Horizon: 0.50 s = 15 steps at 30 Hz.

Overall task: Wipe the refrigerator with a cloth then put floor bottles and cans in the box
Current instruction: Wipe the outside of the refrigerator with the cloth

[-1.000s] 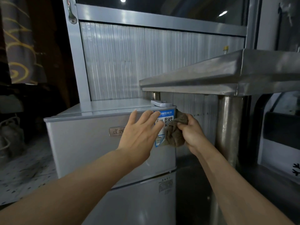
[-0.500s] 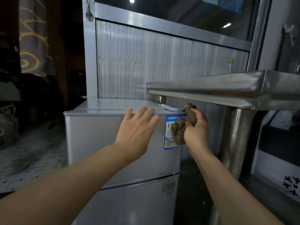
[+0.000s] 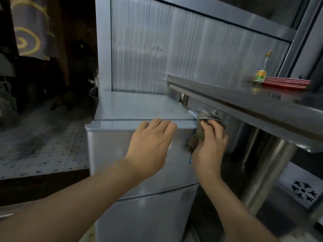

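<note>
A small silver two-door refrigerator (image 3: 111, 154) stands in the middle of the view. My left hand (image 3: 152, 142) lies flat against the upper door, fingers spread and curled over its top edge. My right hand (image 3: 209, 142) grips a crumpled brown cloth (image 3: 201, 130) and presses it against the refrigerator's top right corner, by the hinge. The blue sticker on the door is almost hidden behind the cloth and hand. No floor bottles, cans or box are in view.
A steel counter (image 3: 244, 98) juts over the refrigerator's right side, on a thick steel leg (image 3: 267, 175). On it stand a glass bottle (image 3: 261, 70) and a red tray (image 3: 286, 82). A ribbed metal wall (image 3: 157, 55) rises behind. Tiled floor (image 3: 43, 145) lies left.
My right hand has carried the cloth upward from the door sticker to the top right corner. My left hand has slid up to the door's top edge. My view has risen.
</note>
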Motion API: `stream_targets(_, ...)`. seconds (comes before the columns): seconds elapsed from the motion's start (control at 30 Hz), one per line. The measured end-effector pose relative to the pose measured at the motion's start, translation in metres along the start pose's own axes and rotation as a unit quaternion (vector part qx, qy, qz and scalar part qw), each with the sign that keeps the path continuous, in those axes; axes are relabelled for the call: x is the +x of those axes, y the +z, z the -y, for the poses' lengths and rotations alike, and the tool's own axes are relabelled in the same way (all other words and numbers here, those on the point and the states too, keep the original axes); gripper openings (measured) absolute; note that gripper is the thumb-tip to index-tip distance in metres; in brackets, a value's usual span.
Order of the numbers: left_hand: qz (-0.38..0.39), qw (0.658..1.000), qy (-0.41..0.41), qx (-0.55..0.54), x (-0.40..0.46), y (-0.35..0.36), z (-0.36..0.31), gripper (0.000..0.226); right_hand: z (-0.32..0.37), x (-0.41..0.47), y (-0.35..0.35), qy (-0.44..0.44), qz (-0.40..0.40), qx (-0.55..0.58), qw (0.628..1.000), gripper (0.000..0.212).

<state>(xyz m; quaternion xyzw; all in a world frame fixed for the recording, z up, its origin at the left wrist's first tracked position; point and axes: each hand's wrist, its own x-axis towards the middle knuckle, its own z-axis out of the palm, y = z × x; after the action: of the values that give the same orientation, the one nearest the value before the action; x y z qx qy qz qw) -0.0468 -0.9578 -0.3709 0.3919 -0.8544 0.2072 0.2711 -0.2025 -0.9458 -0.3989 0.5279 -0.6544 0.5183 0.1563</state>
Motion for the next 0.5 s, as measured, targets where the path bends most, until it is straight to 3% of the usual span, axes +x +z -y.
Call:
stream_targets(0.13,0.077,0.996,0.007,-0.044,0.005,-0.018,0.006,0.047,0.024,0.002,-0.010,0.029,0.042,-0.015,0.999,0.042)
stream_targets(0.3,0.176,0.980,-0.024,-0.084,0.006,-0.048,0.013,0.058,0.062,0.010,-0.034,0.056,0.181,-0.011,0.982,0.040)
stream_targets(0.43,0.254,0.958,-0.077,-0.105,-0.003,-0.084,0.030,0.057,0.096,0.029,-0.059,0.022,0.342,-0.017,0.939,0.036)
stream_targets(0.5,0.274,0.949,-0.107,-0.113,-0.007,-0.112,0.047,0.057,0.121,0.041,-0.072,0.070,0.422,0.024,0.904,0.033)
